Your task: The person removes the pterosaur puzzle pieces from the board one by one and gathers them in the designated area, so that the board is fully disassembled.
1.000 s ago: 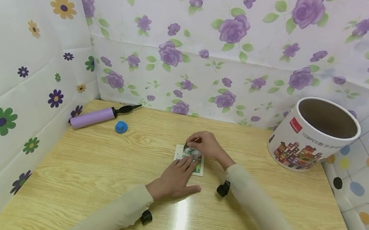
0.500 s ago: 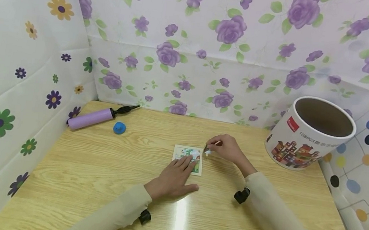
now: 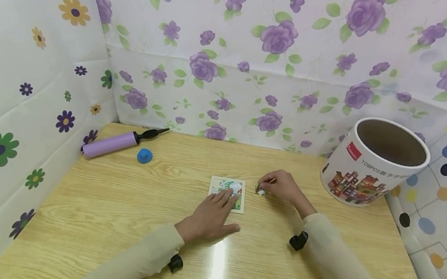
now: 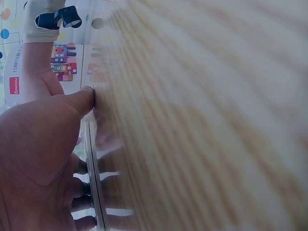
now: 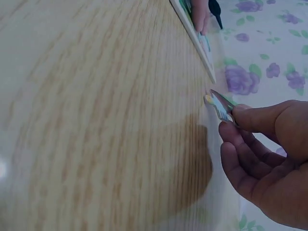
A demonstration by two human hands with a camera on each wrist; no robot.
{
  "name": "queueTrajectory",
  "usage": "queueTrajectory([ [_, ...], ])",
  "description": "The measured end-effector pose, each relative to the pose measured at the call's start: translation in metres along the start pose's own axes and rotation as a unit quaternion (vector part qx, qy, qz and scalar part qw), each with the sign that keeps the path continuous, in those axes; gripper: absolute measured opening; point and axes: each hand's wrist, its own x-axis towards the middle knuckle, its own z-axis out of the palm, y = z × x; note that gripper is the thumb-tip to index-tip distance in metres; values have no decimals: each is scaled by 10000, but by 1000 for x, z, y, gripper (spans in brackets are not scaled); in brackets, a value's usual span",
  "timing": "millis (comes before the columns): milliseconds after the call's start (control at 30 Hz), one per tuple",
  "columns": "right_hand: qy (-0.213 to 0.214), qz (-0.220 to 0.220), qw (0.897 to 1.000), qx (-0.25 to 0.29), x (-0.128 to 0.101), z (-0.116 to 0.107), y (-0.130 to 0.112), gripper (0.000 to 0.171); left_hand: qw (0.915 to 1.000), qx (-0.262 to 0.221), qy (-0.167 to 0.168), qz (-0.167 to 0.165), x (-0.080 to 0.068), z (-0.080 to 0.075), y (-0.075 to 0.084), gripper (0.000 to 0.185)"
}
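A small picture puzzle in a white frame (image 3: 240, 208) lies on the wooden table. My left hand (image 3: 211, 216) rests on it with fingers extended and thumb out to the side. To the right of the frame, my right hand (image 3: 282, 186) pinches a small puzzle piece (image 5: 220, 109), light blue with a yellow knob, between thumb and fingers. Beside the piece, at the same fingertips, shows a thin, dark, pointed strip whose kind I cannot tell. In the right wrist view the piece is close to the tabletop; whether it touches is unclear. Left fingers hide part of the picture.
At the back left lie a purple hand pump (image 3: 110, 144) with a black nozzle and a small blue toy (image 3: 145, 156). A large white printed bucket (image 3: 362, 173) stands at the back right. Floral cloth walls (image 3: 229, 89) border the table (image 3: 115, 219).
My right hand has moved right, off the puzzle, with the piece at its fingertips, and now sits slightly lower. The left hand has stayed on the puzzle.
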Motion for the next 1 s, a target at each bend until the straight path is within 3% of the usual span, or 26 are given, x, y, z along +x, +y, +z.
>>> queueTrajectory([
  [633, -20, 249, 9994, -233, 7, 5, 7, 13, 10000, 72, -45, 23, -1, -1, 0, 89],
  [767, 73, 312, 9992, -228, 8, 4, 1, 16, 9999, 110, 43, 46, -1, -1, 0, 89],
  [1000, 262, 1, 9991, -339, 9, 0, -18, 19, 9999, 102, 96, 71, 0, 0, 1, 87],
])
